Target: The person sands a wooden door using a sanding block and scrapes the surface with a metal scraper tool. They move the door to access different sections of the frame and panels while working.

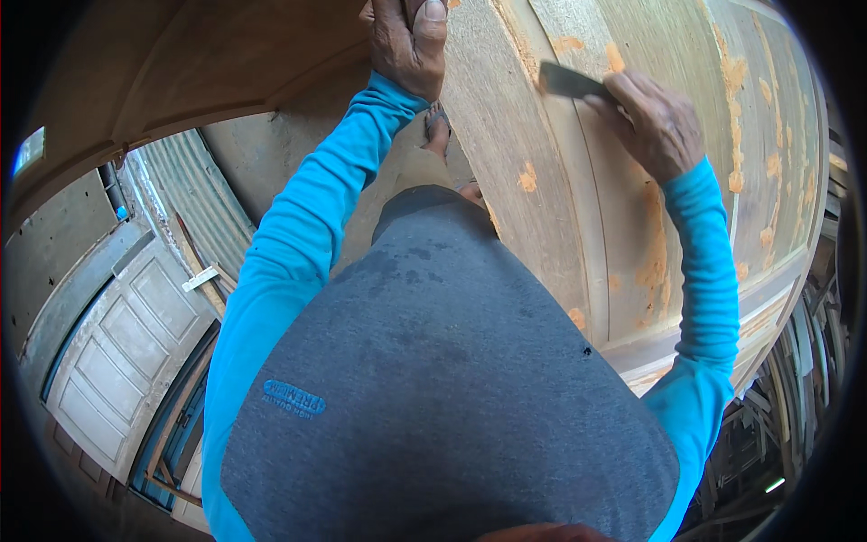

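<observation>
Head view looked straight down the person's own front: blue long sleeves, grey vest, one bare foot on the concrete floor (271, 154) far below.

Right hand (652, 122): fingers clenched round the handle end of a flat dark metal scraper blade (571, 81). The handle itself was hidden inside the fist. The blade's long axis ran leftward and slightly up from the fingers, its free end lying flat against the large pale bare-wood panelled door (542, 208) that filled the right half of the scene.

Left hand (406, 41): at the top edge of the picture, fingers curled over what appeared to be the left edge of the same door, thumb on top. What lay under the palm could not be told, partly cut off by the frame.

Door surface: orange-tan filler patches (528, 178) were scattered over it, one at the blade's left end, one just above the blade, more down the right stiles and along the lower rail. Panel grooves ran roughly near to far.

Key relation: the blade tip lay left of the right fingers, between the two hands, nearer the right hand, which alone carried the tool.

Surroundings: a second white panelled door (126, 343) leaned at lower left, beside a corrugated metal sheet (190, 190). Stacked timber showed dimly at lower right
</observation>
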A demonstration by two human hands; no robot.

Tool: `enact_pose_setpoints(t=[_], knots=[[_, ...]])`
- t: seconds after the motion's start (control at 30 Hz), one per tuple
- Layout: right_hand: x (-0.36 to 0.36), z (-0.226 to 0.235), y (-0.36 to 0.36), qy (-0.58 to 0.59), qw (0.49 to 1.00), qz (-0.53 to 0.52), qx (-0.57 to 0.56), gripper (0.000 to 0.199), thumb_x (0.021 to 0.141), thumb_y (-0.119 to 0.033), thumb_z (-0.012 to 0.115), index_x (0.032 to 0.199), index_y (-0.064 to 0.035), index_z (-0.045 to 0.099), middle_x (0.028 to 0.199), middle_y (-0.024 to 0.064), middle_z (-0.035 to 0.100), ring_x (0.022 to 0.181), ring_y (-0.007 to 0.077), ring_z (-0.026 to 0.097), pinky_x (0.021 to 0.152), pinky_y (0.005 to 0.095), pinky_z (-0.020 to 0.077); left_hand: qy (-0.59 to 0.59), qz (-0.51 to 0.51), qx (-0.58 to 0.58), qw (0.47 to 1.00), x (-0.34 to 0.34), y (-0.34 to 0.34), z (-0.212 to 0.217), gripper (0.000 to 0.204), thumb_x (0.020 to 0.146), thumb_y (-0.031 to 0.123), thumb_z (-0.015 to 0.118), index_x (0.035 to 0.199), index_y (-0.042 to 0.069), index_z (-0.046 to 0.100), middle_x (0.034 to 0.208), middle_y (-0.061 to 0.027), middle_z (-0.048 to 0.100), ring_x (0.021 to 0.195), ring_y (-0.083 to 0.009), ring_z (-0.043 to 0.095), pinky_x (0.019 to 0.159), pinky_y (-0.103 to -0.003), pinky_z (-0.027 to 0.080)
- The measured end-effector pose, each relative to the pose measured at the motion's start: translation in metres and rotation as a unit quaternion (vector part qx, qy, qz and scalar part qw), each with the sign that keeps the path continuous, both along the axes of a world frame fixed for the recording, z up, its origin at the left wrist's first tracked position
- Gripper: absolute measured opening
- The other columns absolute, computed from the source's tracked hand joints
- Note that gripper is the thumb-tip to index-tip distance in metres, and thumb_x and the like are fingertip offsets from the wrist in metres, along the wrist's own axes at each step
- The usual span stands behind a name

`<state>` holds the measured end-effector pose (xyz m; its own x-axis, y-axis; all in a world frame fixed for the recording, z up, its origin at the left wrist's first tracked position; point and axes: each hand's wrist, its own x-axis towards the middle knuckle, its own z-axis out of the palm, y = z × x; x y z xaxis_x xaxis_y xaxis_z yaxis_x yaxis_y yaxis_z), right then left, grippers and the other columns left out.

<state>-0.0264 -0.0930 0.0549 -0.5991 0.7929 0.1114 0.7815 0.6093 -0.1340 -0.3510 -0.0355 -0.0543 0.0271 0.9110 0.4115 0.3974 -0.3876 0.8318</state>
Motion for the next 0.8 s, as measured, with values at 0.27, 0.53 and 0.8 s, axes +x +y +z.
enact_pose_setpoints(t=[0.27,0.53,0.8], knots=[[-0.021,-0.008,0.021,0.08,0.985,-0.109,0.108,0.025,0.098,-0.035,0.07,0.095,-0.0122,0.059,0.081,0.0055,0.059,0.071,0.026,0.066,0.059,0.039,0.0527,-0.021,0.013,0.026,0.999,0.01,0.002,0.011,0.04,0.101,0.04,0.058,0.113,0.002,0.054,0.097,-0.0188,0.058,0.091,-0.0332,0.053,0.089,-0.047,0.04],[-0.057,-0.041,0.059,0.065,0.977,-0.174,0.105,0.028,0.102,-0.041,0.062,0.099,-0.0131,0.062,0.091,0.01,0.068,0.081,0.0339,0.07,0.067,0.047,0.0585,0.012,0.024,0.071,0.997,0.013,0.002,0.01,0.037,0.102,0.04,0.056,0.109,0.003,0.055,0.086,-0.0105,0.061,0.079,-0.0242,0.057,0.078,-0.041,0.045],[-0.078,-0.035,0.045,0.045,0.974,-0.217,0.056,0.03,0.103,-0.041,0.061,0.097,-0.0117,0.06,0.093,0.0102,0.067,0.08,0.0338,0.071,0.063,0.0459,0.0577,-0.005,0.011,0.017,1.0,0.014,-0.004,0.023,0.036,0.101,0.04,0.055,0.115,0.007,0.058,0.105,-0.0098,0.063,0.101,-0.0288,0.05,0.101,-0.046,0.032]])
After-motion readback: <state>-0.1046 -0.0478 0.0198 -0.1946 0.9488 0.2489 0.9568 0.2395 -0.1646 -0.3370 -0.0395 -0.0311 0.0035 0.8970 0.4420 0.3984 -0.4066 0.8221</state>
